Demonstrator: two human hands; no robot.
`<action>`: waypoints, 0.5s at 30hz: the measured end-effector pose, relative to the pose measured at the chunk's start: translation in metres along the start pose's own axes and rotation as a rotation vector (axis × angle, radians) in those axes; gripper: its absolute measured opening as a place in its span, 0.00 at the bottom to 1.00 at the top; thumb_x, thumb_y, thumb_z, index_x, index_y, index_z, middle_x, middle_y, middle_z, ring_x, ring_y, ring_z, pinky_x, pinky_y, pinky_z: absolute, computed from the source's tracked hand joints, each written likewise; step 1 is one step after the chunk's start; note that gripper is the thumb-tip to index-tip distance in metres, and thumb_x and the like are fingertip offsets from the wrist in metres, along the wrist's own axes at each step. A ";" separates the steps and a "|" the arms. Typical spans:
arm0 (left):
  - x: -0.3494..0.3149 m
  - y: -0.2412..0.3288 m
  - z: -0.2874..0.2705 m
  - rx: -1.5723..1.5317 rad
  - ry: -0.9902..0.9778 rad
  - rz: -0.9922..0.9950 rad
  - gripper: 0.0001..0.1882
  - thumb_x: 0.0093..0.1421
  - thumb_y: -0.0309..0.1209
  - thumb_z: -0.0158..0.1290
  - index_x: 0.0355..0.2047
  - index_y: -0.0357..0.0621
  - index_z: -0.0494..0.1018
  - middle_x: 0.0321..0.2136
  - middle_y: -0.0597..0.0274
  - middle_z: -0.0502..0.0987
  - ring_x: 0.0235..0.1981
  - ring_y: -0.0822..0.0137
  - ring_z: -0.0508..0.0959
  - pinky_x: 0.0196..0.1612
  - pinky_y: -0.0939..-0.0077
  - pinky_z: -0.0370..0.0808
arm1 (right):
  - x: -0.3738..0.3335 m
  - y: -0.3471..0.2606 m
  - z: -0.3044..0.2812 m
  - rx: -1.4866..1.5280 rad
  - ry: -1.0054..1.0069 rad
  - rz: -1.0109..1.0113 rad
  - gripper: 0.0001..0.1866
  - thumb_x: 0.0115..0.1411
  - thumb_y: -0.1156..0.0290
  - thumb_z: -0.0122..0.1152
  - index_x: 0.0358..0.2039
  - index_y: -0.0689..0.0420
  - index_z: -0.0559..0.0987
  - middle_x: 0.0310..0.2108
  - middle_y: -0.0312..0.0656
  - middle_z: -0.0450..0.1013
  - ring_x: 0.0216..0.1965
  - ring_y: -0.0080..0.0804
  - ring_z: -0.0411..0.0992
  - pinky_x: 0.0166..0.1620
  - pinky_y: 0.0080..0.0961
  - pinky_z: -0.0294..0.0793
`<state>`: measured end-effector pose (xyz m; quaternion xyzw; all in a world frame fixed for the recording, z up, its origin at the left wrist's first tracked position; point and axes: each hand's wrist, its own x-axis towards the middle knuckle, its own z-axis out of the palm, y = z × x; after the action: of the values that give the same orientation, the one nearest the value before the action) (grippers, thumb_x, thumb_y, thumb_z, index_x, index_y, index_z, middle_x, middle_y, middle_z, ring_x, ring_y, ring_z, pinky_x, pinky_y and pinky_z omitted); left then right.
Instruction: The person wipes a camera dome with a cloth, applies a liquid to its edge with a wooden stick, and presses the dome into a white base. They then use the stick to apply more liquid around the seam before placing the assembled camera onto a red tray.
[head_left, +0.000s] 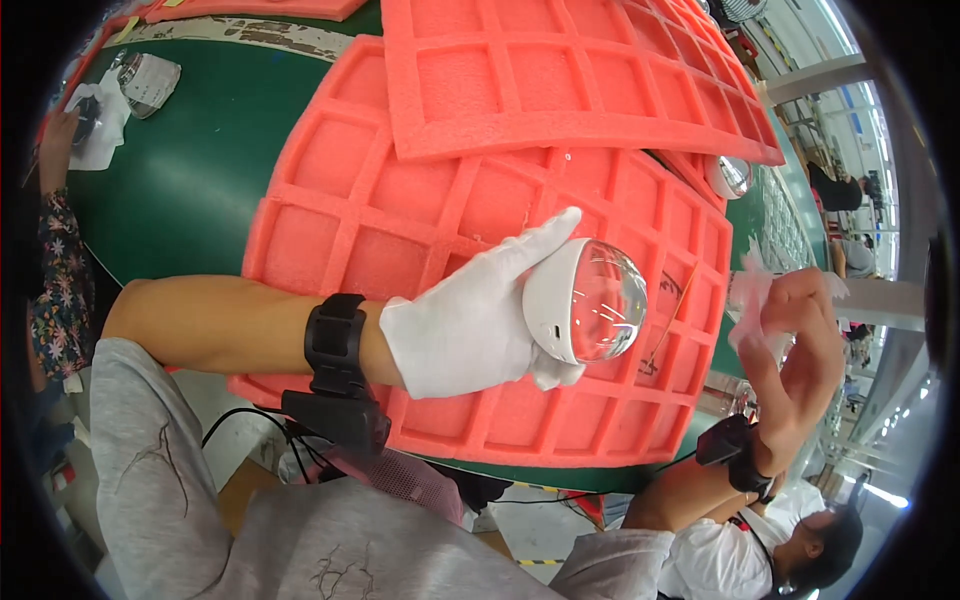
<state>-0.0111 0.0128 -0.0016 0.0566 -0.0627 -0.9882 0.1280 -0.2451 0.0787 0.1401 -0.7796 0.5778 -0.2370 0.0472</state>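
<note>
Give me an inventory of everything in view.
Foam trays: at least three, coral, two overlapping centrally, one top left.
White-based clear dome: one, above the trays.
Table: one, green, beneath.
Second dome: one, clear and white, right of the trays.
Translucent film: one, pale, right.
White sheet: one, upper left.
Co-worker's sleeve: one, dark floral, left edge.
Co-worker: one, white shirt, lower right.
Distant background: too small to list.
Wrist straps: two, black, centre-left and lower right.
Left hand: one, white-gloved, holding the dome.
Right hand: one, bare, holding the film.

foam tray (325, 155): coral | tabletop (190, 215): green | domed device (585, 303): white, clear | sleeve (62, 300): dark, floral
</note>
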 end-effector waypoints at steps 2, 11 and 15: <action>0.000 0.000 0.000 -0.043 -0.010 -0.013 0.31 0.72 0.57 0.34 0.43 0.42 0.73 0.34 0.52 0.78 0.26 0.57 0.71 0.28 0.66 0.67 | -0.003 0.002 -0.002 0.078 0.035 -0.143 0.08 0.48 0.77 0.62 0.25 0.60 0.71 0.23 0.46 0.73 0.24 0.30 0.72 0.29 0.23 0.66; 0.001 0.003 0.002 -0.029 0.044 -0.007 0.29 0.72 0.56 0.35 0.46 0.42 0.73 0.37 0.51 0.78 0.27 0.55 0.72 0.29 0.64 0.67 | -0.010 -0.007 0.008 0.814 0.079 0.085 0.10 0.52 0.72 0.63 0.28 0.60 0.70 0.26 0.46 0.71 0.28 0.33 0.72 0.34 0.27 0.71; 0.000 0.006 0.004 -0.025 0.056 -0.031 0.30 0.72 0.56 0.35 0.48 0.42 0.73 0.40 0.49 0.79 0.29 0.51 0.75 0.30 0.62 0.70 | -0.010 0.001 0.005 0.722 0.015 0.144 0.13 0.54 0.68 0.65 0.31 0.58 0.69 0.29 0.43 0.70 0.34 0.32 0.71 0.37 0.25 0.70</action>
<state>-0.0104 0.0078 0.0035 0.0837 -0.0457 -0.9888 0.1148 -0.2463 0.0871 0.1322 -0.6685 0.5105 -0.4273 0.3314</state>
